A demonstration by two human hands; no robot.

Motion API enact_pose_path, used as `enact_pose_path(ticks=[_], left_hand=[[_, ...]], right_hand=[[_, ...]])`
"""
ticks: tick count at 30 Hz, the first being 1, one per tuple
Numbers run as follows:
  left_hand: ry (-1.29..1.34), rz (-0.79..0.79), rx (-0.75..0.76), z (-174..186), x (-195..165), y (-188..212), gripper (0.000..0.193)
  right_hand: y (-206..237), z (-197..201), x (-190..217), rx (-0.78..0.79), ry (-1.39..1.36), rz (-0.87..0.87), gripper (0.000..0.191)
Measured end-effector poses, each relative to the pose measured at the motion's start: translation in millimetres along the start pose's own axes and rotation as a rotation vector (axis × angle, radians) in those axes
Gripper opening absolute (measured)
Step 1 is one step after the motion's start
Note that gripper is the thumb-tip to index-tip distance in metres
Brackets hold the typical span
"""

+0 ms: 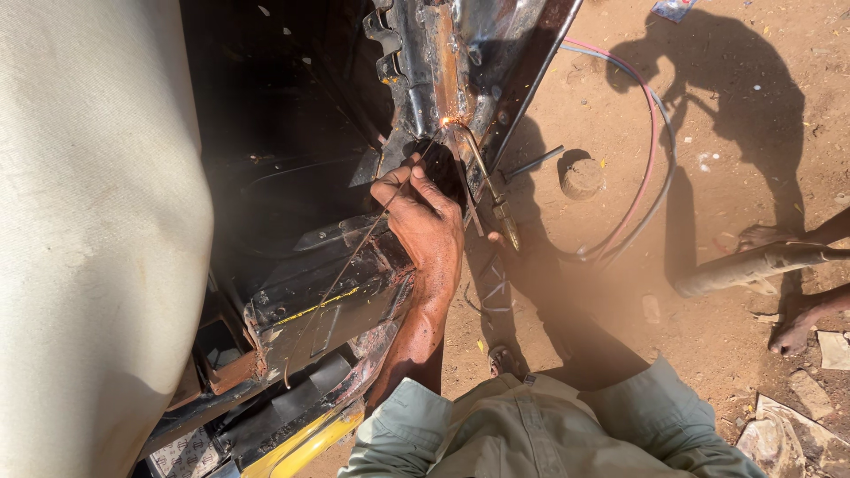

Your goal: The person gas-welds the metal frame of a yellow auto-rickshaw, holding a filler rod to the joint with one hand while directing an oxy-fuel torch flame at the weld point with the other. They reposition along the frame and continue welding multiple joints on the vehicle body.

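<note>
My left hand (429, 232) pinches a thin metal filler rod (354, 257) that slants up to a glowing orange spot (452, 119) on a vehicle's bare, scorched sheet-metal panel (425, 62). A brass gas torch (482, 173) points its bent tip at the same spot. My right hand (512, 246), blurred and partly in shadow, grips the torch's lower end just right of my left hand. Both sleeves are pale green.
Red and blue hoses (651, 168) curve over the sandy ground to the torch. A cream cloth (88, 230) covers the left. Another person's bare feet (792, 323) and a long metal cylinder (753, 267) lie at the right. A round stub (582, 177) sticks up from the dirt.
</note>
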State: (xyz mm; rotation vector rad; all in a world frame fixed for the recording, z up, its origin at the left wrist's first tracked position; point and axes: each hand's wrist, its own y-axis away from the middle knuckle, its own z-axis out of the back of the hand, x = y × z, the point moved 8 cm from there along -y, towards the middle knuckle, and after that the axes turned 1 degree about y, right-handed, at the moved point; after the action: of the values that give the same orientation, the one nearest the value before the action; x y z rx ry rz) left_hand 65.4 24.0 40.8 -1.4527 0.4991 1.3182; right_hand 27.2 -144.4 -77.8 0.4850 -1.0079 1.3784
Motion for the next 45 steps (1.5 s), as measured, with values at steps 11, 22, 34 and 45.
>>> enact_pose_path(ticks=[11, 22, 34, 45], left_hand=[[0.040, -0.016, 0.013, 1, -4, 2, 0.017], [-0.110, 0.020, 0.034, 11, -18, -16, 0.007], [-0.083, 0.032, -0.013, 11, -14, -12, 0.005], [0.017, 0.031, -0.029, 7, -4, -12, 0.004]], right_hand=[[3, 0, 6, -0.022, -0.115, 0.039, 0.069], [52, 13, -36, 0.355, 0.409, -0.116, 0.058], [35, 34, -41, 0.498, 0.365, -0.480, 0.046], [-36, 108, 22, 0.630, 0.486, -0.355, 0.042]])
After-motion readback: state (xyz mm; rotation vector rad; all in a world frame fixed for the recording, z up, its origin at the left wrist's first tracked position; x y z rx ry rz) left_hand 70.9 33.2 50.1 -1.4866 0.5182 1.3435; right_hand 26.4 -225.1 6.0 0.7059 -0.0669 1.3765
